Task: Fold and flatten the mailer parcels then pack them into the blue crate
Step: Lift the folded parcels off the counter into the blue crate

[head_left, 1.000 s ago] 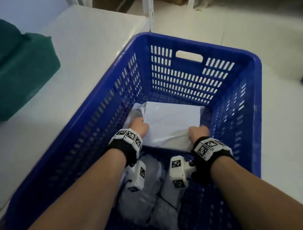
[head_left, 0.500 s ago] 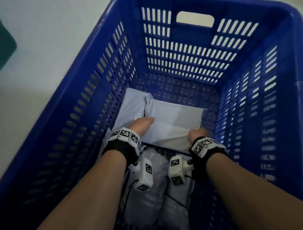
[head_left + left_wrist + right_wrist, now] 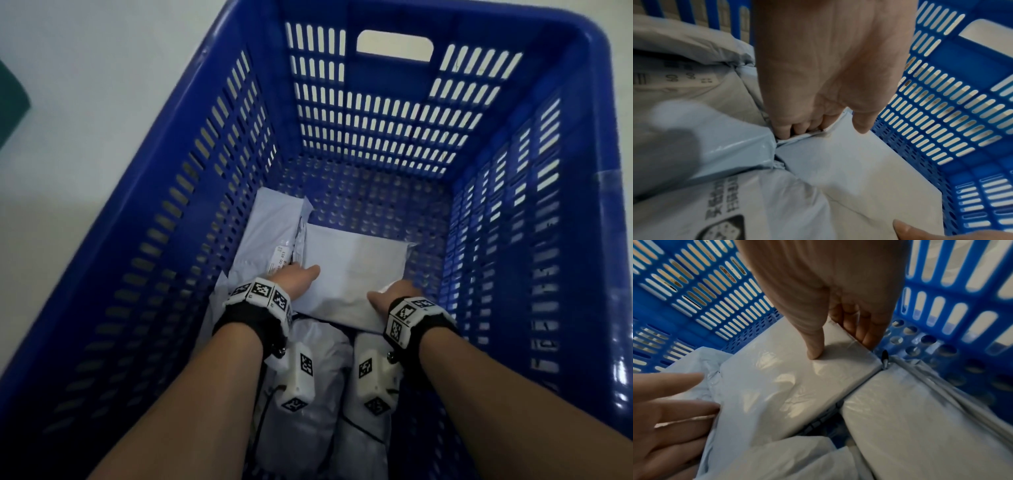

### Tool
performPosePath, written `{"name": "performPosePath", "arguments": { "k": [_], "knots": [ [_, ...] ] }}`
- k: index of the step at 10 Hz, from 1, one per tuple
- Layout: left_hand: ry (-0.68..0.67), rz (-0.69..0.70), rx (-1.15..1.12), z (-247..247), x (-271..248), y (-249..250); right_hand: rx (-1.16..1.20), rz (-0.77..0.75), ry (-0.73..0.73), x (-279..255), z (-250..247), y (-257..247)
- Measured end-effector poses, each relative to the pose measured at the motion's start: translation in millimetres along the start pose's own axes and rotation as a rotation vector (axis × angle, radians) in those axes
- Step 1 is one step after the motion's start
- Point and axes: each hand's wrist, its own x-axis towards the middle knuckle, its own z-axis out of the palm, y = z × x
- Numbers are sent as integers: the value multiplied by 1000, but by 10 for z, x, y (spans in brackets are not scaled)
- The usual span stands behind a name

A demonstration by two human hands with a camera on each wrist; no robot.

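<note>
A folded grey mailer lies flat on the floor of the blue crate, about midway along it. My left hand holds its left edge. In the left wrist view that hand curls its fingers down into the gap beside the mailer, thumb over the top. My right hand holds the right edge. In the right wrist view this hand presses its thumb on the mailer while its fingers run down the side.
A labelled mailer lies against the crate's left wall, partly under the held one. More grey parcels fill the near end below my wrists. The far end of the crate floor is bare. A white surface with a green item lies left.
The mailer has gone down from mid-height to the crate floor, with both hands still on its edges. The head view has closed in on the crate.
</note>
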Motion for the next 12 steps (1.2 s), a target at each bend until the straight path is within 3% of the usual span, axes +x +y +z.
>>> {"name": "performPosePath", "arguments": {
  "k": [2, 3, 4, 5, 7, 9, 11, 12],
  "knots": [
    [58, -8, -276, -145, -256, -11, 34, -19, -90, -138, -288, -118],
    [114, 62, -383, -392, -533, 87, -217, -217, -30, -604, -514, -454],
    [101, 123, -515, -545, -939, 195, 111, -244, -69, -1013, -585, -751],
    [161, 212, -546, -695, -1365, 203, 251, -341, -79, -1417, -570, -1002],
    [422, 379, -614, -1196, -2428, -103, 300, -658, -133, -2438, -519, -1346],
    [662, 323, -783, -1546, -3275, -792, 284, -893, -123, -3642, -392, -1666],
    [819, 371, -864, -1762, -3510, -1181, 286, -1059, -152, -4184, -169, -1859],
    [863, 326, -931, -1915, -3462, -1408, 261, -1098, -140, -4259, -57, -1941]
  ]
}}
